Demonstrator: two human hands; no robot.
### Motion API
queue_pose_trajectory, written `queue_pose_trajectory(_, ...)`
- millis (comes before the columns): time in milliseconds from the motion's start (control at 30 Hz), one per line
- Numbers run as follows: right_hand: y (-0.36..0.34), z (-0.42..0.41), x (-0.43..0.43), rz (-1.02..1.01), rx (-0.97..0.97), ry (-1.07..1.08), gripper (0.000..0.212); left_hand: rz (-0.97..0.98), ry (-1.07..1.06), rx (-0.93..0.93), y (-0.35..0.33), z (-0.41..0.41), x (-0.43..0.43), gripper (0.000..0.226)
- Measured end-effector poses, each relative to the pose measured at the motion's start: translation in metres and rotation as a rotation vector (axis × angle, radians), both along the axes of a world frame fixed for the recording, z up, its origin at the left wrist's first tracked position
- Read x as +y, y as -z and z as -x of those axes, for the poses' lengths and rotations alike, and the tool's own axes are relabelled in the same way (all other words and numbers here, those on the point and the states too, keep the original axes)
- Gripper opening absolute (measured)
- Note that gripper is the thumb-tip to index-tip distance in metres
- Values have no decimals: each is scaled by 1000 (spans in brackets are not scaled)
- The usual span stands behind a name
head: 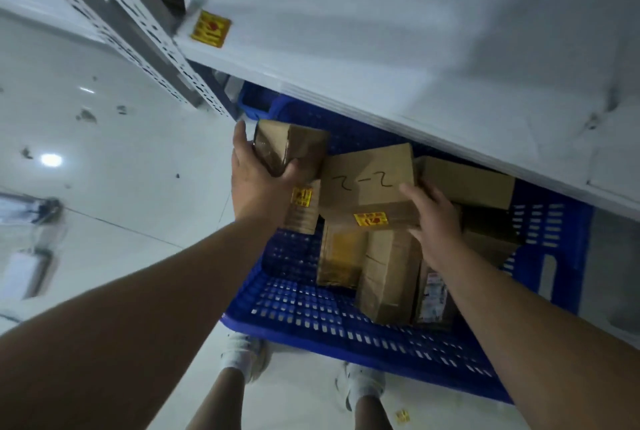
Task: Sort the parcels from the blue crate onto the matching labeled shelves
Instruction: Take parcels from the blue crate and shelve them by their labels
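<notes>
Standing over the blue crate [346,332], we hold our hands apart above its parcels. Our left hand [258,180] grips a small taped box [298,147], held up at the crate's far left side. Our right hand [437,220] lies with fingers straight on the parcel marked 2-2 [367,180], which rests atop other cartons inside the crate. Beyond, a white shelf [398,34] carries a yellow label [210,29].

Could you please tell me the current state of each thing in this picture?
left hand: grips the small box
small box: taped shut, held
right hand: straight fingers rest on the marked box
marked box: closed, lying on other parcels
crate: partly filled with parcels
</notes>
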State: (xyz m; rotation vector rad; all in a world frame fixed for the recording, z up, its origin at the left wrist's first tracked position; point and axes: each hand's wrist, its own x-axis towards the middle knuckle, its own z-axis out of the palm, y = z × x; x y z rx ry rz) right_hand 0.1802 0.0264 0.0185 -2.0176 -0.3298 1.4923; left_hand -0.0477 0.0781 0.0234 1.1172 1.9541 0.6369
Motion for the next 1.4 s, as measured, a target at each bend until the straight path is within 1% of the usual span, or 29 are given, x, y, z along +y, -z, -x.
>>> queue_pose_trajectory(33,-13,-4,-1,-3,13,29,35,-8,-32,-28,-15,4,1,94)
queue_pose_trajectory(100,-40,-12,-2,-38,-9,27,32,-5,-88,-79,-46,13,2,89)
queue_pose_trajectory(167,-73,-20,-2,-51,-23,60,33,12,-129,-137,-78,21,3,76)
queue_pose_trajectory(233,-110,-24,0,-50,-2,97,25,19,-163,-201,-111,25,4,65)
queue_pose_trajectory(267,-126,-25,0,-72,-51,49,24,22,-175,-230,-124,26,4,64)
queue_pose_trajectory(367,-183,-29,2,-155,-305,-235,40,94,-195,-384,-175,25,7,78)
queue_pose_trajectory(400,-205,-28,3,-184,-398,-327,42,134,-205,-413,-191,24,9,76)
queue_pose_trajectory(467,-240,-27,1,-248,-572,-517,50,226,-235,-452,-218,22,12,60)
queue_pose_trajectory(533,-276,-24,-5,-298,-697,-664,61,311,-250,-502,-255,13,13,45)
queue_pose_trajectory(633,-330,-18,-12,-354,-824,-752,73,405,-230,-531,-309,-2,10,32)
queue_pose_trajectory(700,-365,-16,-17,-356,-936,-782,76,479,-210,-544,-340,-9,9,25)
queue_pose_trajectory(767,-393,-18,-21,-319,-1030,-819,76,507,-128,-569,-369,-14,9,14)
queue_pose_trajectory(900,-443,-25,-42,-227,-1187,-856,83,600,63,-636,-415,-27,9,12)
queue_pose_trajectory(1000,-475,-26,-61,-98,-1258,-832,92,658,213,-641,-443,-41,9,17)
queue_pose_trajectory(1133,-501,-29,-88,70,-1333,-791,101,725,512,-546,-484,-73,8,25)
queue_pose_trajectory(1233,-509,-32,-116,234,-1352,-685,96,686,709,-468,-517,-105,-3,28)
queue_pose_trajectory(1300,-512,-36,-137,314,-1337,-599,89,625,841,-372,-534,-126,-17,33)
queue_pose_trajectory(1333,-513,-39,-149,342,-1316,-558,84,611,907,-333,-541,-136,-26,37)
queue_pose_trajectory(1400,-520,-45,-176,346,-1272,-449,70,608,993,-338,-556,-152,-44,43)
